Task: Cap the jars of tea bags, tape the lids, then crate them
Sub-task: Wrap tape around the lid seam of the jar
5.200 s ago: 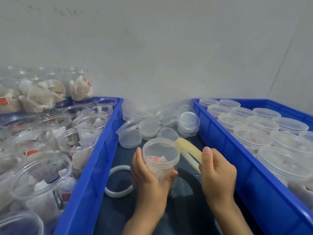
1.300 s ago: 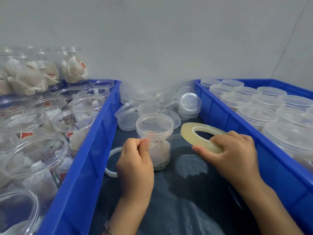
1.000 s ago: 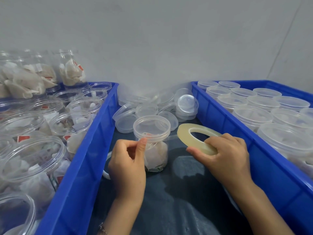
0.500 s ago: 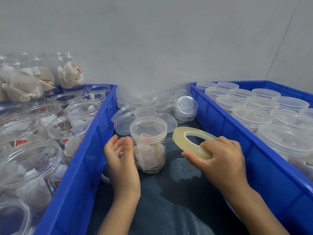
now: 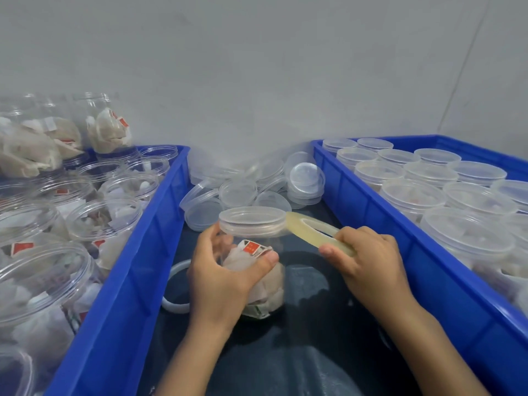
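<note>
Item: clear jar [image 5: 257, 281] of tea bags, capped with a translucent lid [image 5: 253, 222]. Location: upright on the dark tabletop [image 5: 300, 352], in the lane between two blue crates. A red tag shows through the jar wall just below the lid.

Left hand [image 5: 220, 278]: grip clamped around the jar body, thumb across the near side, fingers curled behind the wall.

Right hand [image 5: 368, 261]: grip clamped on a yellowish tape roll [image 5: 314, 231], thumb under its near edge, fingers over the top. The roll is tilted, its far edge touching the lid's right rim. Whether a strip of tape already runs onto the lid cannot be told.

Left crate [image 5: 128, 281]: holds open jars [image 5: 108, 218] of tea bags, uncapped, packed close. More filled jars [image 5: 105, 130] stand higher at the back left, by the wall.

Right crate [image 5: 371, 212]: holds capped jars [image 5: 411, 192] in rows, lids touching or nearly so.

Loose lids [image 5: 304, 181]: a heap of translucent caps on the tabletop behind the held jar, between the crates, some stacked, some tilted.

White ring [image 5: 174, 290]: lies flat on the tabletop just left of the held jar, partly hidden behind the left wrist.

Background: plain grey wall [image 5: 257, 67].
</note>
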A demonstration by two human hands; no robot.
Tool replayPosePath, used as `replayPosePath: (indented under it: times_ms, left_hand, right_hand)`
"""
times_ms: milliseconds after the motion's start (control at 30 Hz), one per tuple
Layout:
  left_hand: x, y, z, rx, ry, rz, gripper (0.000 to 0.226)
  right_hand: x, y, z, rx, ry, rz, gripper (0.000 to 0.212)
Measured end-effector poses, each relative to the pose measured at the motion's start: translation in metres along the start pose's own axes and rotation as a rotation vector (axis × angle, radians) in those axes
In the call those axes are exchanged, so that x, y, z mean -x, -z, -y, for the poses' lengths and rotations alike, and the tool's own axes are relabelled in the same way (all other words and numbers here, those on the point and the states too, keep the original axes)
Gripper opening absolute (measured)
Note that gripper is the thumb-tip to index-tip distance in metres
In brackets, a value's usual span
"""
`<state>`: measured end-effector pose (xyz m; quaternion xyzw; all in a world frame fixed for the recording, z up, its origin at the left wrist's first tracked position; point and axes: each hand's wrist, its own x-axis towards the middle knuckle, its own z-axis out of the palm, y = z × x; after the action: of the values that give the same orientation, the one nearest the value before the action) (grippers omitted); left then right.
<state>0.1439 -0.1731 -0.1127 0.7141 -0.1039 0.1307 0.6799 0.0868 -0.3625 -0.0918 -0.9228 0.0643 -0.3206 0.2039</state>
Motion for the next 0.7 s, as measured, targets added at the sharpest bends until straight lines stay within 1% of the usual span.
replayPosePath:
  times_ms: [67, 133, 200, 267, 333, 400, 467, 500, 533, 600, 633, 700]
  left_hand:
    - [-0.001, 0.005, -0.005, 0.063, -0.001, 0.079, 0.086]
    - [0.001, 0.008, -0.011, 0.118, -0.005, 0.174, 0.081]
    - [0.004, 0.009, -0.014, 0.172, -0.002, 0.246, 0.072]
    - [0.004, 0.01, -0.016, 0.172, -0.001, 0.279, 0.069]
    - [0.003, 0.01, -0.016, 0.116, 0.003, 0.232, 0.072]
    - [0.001, 0.01, -0.014, -0.03, 0.001, 0.06, 0.076]
    - [0.0, 0.013, -0.014, -0.171, -0.034, -0.118, 0.088]
    - [0.0, 0.014, -0.013, -0.207, -0.053, -0.167, 0.097]
    - [0.0, 0.016, -0.013, -0.222, -0.071, -0.191, 0.103]
    - [0.0, 0.019, -0.013, -0.246, -0.103, -0.19, 0.104]
    - [0.001, 0.02, -0.014, -0.248, -0.115, -0.163, 0.103]
    - [0.001, 0.02, -0.015, -0.192, -0.121, -0.058, 0.093]
  right_hand:
    - [-0.001, -0.001, -0.003, -0.048, 0.013, -0.003, 0.061]
    - [-0.001, -0.002, -0.006, -0.084, 0.013, -0.017, 0.067]
    - [-0.002, -0.003, -0.007, -0.15, -0.036, -0.039, 0.073]
    - [-0.002, -0.003, -0.007, -0.181, -0.083, -0.058, 0.074]
    - [-0.002, -0.001, -0.007, -0.13, -0.083, -0.087, 0.069]
    - [-0.001, -0.001, -0.008, -0.048, -0.069, -0.112, 0.059]
    - [0.0, -0.002, -0.006, 0.002, -0.055, -0.136, 0.06]
    - [0.0, -0.002, -0.004, 0.021, -0.034, -0.167, 0.06]
    - [0.0, -0.003, -0.002, 0.033, -0.008, -0.204, 0.059]
    - [0.001, -0.004, 0.001, 0.03, 0.016, -0.248, 0.059]
    - [0.0, -0.004, 0.0, 0.021, 0.008, -0.248, 0.059]
    - [0.0, -0.003, -0.002, -0.007, -0.031, -0.227, 0.054]
